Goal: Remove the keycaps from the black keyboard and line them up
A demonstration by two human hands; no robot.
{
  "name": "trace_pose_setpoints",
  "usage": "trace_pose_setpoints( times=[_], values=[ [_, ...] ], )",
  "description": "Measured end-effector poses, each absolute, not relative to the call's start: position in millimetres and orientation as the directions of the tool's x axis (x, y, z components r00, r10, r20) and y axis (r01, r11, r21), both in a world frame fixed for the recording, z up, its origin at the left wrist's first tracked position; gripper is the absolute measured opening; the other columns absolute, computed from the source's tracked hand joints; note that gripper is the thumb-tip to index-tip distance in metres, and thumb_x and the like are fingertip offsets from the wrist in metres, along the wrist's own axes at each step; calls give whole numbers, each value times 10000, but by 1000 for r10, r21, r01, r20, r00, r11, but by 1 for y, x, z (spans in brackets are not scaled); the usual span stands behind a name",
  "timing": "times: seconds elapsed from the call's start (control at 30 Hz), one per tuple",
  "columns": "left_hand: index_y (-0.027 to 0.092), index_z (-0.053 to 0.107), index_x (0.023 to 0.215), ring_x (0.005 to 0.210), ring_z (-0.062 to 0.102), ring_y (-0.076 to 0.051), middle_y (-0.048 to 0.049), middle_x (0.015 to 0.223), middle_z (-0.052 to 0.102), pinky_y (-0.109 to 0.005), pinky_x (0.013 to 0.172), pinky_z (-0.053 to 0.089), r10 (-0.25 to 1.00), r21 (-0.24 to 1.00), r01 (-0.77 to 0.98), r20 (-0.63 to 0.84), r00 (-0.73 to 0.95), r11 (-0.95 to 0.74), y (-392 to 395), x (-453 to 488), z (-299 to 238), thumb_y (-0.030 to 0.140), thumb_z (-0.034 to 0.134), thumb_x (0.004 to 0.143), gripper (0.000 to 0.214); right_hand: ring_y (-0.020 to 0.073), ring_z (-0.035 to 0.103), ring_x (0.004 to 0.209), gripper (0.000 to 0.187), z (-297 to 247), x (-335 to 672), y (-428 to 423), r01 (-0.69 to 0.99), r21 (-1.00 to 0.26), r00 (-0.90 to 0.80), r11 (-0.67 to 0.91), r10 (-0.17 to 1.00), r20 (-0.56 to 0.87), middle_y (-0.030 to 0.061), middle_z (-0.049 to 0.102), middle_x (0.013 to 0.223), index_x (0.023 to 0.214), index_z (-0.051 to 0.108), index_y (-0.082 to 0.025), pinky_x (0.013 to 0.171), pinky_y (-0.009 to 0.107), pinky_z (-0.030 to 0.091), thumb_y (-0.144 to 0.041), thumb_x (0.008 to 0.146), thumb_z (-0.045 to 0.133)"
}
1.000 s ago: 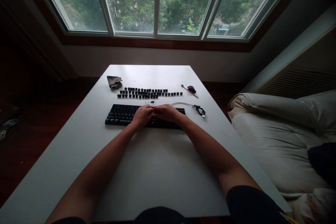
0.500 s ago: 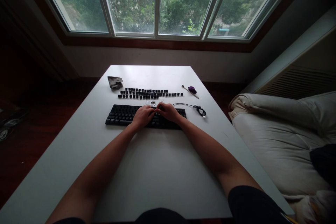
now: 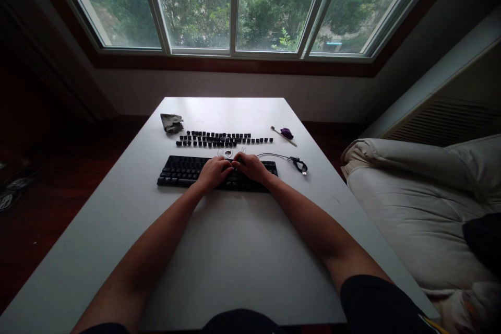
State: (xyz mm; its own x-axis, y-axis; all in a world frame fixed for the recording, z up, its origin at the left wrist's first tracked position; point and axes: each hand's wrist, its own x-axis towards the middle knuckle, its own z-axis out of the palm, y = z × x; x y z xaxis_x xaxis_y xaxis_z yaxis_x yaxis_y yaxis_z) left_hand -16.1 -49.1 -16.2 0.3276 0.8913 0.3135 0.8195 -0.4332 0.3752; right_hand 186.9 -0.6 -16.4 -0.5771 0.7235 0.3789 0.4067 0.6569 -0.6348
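Note:
A black keyboard [image 3: 178,169] lies across the middle of a white table [image 3: 235,250]. Both my hands rest on its central part, side by side and touching. My left hand [image 3: 213,172] has its fingers curled down onto the keys; what they hold, if anything, is hidden. The fingers of my right hand [image 3: 252,167] are closed, and a thin wire tool [image 3: 242,150] pokes up just past them. Behind the keyboard, loose black keycaps [image 3: 219,139] stand in rows.
A small clear ring [image 3: 225,153] lies between the keycaps and the keyboard. The keyboard's coiled cable [image 3: 297,163] trails to the right. A purple-tipped brush [image 3: 285,133] and a crumpled grey cloth [image 3: 171,122] sit farther back. A white cushioned seat [image 3: 422,209] is close on the right.
My right hand has shifted slightly forward on the keyboard, and the thin wire tool now shows above its fingers. My left hand has barely moved.

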Motion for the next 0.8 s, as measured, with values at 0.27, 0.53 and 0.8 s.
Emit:
trace_pose_setpoints(
  times=[0.27, 0.53, 0.8],
  values=[
    [248, 718, 918, 938, 623, -226, -47, 980, 702, -344, 831, 457, 907, 410, 819, 302, 294, -402, -46, -12, -13, 331, 516, 969, 224, 145, 605, 575, 285, -9, 187, -3, 324, -773, -467, 545, 803, 370, -4, 666, 652, 972, 602, -192, 629, 256, 461, -467, 948, 527],
    [227, 714, 909, 950, 624, -227, -61, 963, 686, -349, 855, 458, 909, 378, 840, 306, 283, -389, -51, -8, -10, 352, 572, 936, 190, 139, 581, 504, 361, -17, 184, 10, 148, -922, -298, 357, 906, 302, -13, 632, 617, 895, 537, -208, 528, 253, 465, -569, 901, 551],
    [229, 683, 1053, 1016, 599, -268, -77, 1040, 666, -395, 900, 444, 891, 344, 839, 331, 311, -421, -59, 7, -5, 369, 673, 870, 231, 120, 554, 465, 422, -14, 193, 23, -49, -969, -124, 242, 961, 247, -20, 602, 612, 874, 528, -206, 468, 241, 466, -624, 864, 585]
  ],
)
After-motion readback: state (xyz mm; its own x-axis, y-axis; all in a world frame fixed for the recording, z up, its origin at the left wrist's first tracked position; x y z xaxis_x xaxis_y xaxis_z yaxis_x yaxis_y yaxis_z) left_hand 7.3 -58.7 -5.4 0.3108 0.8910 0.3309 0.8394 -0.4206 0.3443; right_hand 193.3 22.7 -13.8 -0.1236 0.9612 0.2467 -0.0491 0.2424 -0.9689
